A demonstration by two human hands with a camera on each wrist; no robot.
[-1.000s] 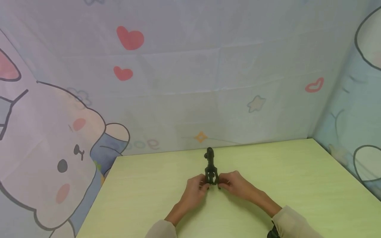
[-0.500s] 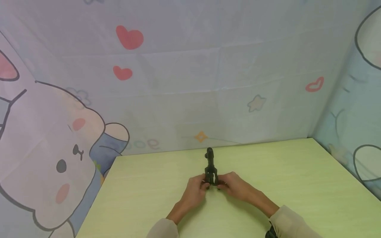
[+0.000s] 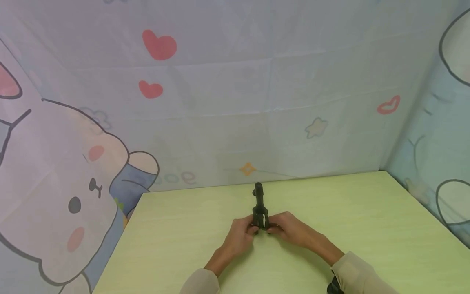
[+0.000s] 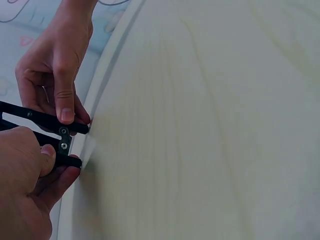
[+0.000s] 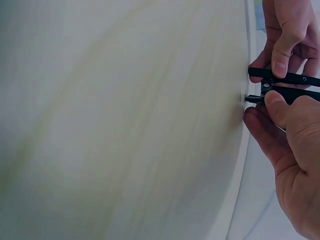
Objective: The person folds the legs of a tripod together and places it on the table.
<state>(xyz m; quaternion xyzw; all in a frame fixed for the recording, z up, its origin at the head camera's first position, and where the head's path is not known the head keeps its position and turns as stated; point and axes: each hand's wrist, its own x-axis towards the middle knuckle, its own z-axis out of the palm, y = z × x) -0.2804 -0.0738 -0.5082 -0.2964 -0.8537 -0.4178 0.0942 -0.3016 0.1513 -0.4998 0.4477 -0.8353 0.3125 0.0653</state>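
Observation:
A small black mini tripod with hinged legs lies on the table, its rounded head pointing to the back wall. My left hand pinches its left leg near the foot, thumb on top. On the other leg, my right hand has the same kind of pinch between thumb and fingers. Close up in the left wrist view, a short screwed brace links the legs between the two thumbs. The right wrist view shows the legs close together and nearly parallel, with the foot ends sticking out past the fingertips.
The pale yellow-green table runs back to a printed cloth wall with hearts and a large cartoon rabbit. Another cloth hangs along the right edge. A black band sits at my right cuff.
My right hand has come slightly inward and its fingers have settled on the right leg. The two feet stand a little closer together. The tripod otherwise keeps its place.

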